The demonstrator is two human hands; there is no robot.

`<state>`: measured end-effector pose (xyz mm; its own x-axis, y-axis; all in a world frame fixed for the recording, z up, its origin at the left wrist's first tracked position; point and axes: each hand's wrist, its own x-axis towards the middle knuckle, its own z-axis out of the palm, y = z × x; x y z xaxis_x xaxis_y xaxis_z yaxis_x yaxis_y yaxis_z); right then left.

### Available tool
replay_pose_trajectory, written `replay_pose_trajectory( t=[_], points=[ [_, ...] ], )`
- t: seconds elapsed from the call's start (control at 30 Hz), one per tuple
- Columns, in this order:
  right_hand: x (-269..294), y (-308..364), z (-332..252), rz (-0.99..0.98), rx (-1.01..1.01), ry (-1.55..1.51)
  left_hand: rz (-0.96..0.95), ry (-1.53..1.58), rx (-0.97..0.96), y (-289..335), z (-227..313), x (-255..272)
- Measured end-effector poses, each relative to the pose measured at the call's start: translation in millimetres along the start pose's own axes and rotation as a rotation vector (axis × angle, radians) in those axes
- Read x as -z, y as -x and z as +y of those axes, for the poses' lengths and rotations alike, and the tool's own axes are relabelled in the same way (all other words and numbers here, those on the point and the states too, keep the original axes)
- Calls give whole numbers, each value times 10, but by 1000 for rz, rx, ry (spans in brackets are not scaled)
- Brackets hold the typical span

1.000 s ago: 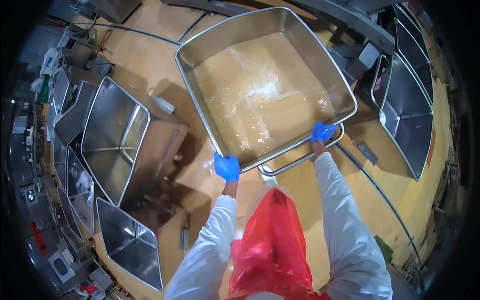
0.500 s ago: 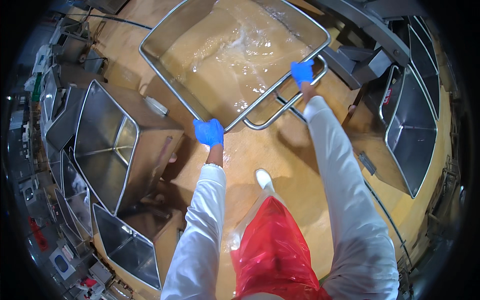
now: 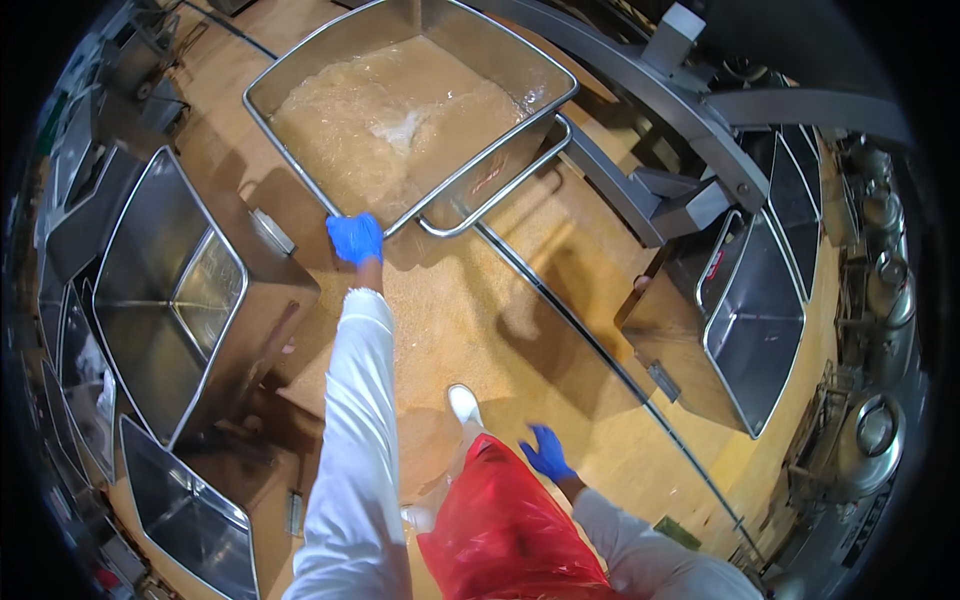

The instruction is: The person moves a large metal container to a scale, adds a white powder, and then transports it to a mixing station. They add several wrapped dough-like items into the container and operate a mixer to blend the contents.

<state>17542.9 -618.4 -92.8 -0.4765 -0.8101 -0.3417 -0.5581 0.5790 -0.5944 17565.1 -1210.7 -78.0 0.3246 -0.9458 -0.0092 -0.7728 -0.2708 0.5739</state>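
A large stainless steel tub cart (image 3: 505, 150) holds cloudy, moving liquid (image 3: 390, 120) with a pale patch of foam. My left hand (image 3: 356, 238), in a blue glove, is closed on the tub's near left corner rim. My right hand (image 3: 547, 453), also gloved in blue, hangs low beside my red apron (image 3: 500, 520). It is away from the tub, with its fingers apart and nothing in them. The tub's push handle (image 3: 500, 195) sticks out on its near right side, and no hand touches it.
Steel tub carts stand at left (image 3: 170, 290), lower left (image 3: 190, 510) and right (image 3: 740, 330). A grey metal frame (image 3: 650, 100) arches beyond the tub at upper right. A narrow floor drain (image 3: 590, 335) crosses the tan, wet floor. Round steel vessels (image 3: 870, 440) line the far right.
My right hand has let go of the tub's rim near the handle and dropped to my side. The tub now shows further left and up, with my left hand still on its corner.
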Motion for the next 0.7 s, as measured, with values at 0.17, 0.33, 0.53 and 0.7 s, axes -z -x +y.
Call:
replay_pose_trajectory(
  t=[0.17,0.33,0.53,0.7],
  points=[
    [759,2154,1826,-291,-400,542,-522,418,-307,-99,-1105,525],
    [1358,2796,2044,-531,-530,822,-876,-188,-213,2046,-3784,2166],
    [167,1153,1226,-86,190,635,-699,-8,804,4776,-6847,5066],
    [-1527,461,-2230,-367,560,218,23,-282,686,6656,-8981,7856]
  ],
)
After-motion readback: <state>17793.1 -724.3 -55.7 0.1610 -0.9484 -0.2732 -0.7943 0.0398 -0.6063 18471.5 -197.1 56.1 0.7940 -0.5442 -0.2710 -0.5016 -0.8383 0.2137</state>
